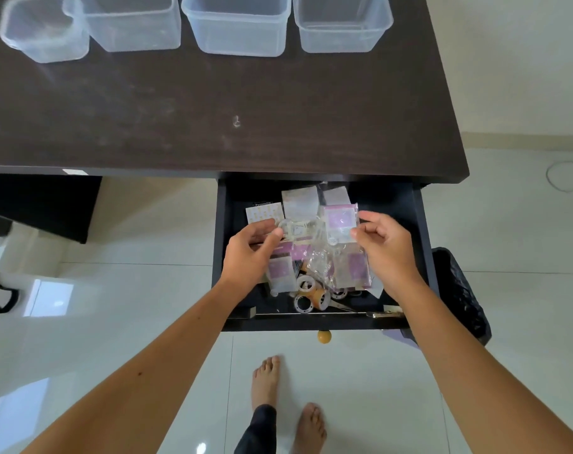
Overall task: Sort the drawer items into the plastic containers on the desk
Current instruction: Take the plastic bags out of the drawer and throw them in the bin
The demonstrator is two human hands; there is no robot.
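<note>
The open black drawer (419, 224) holds a heap of small clear and purple plastic packets, tape rolls (308, 294) and scissors. My left hand (250, 253) pinches a clear packet (298, 231) at the heap's left side. My right hand (385, 244) pinches the right edge of a purple packet (340, 222) at the heap's top right. Several clear plastic containers stand in a row at the desk's far edge, among them a small one (43, 31) at the left and a square one (239, 26) in the middle.
The dark desk top (213, 109) lies between drawer and containers. A yellow knob (324, 336) sticks out of the drawer front. A black bin bag (458, 290) stands right of the drawer. My bare feet (288, 407) are on the white tiled floor.
</note>
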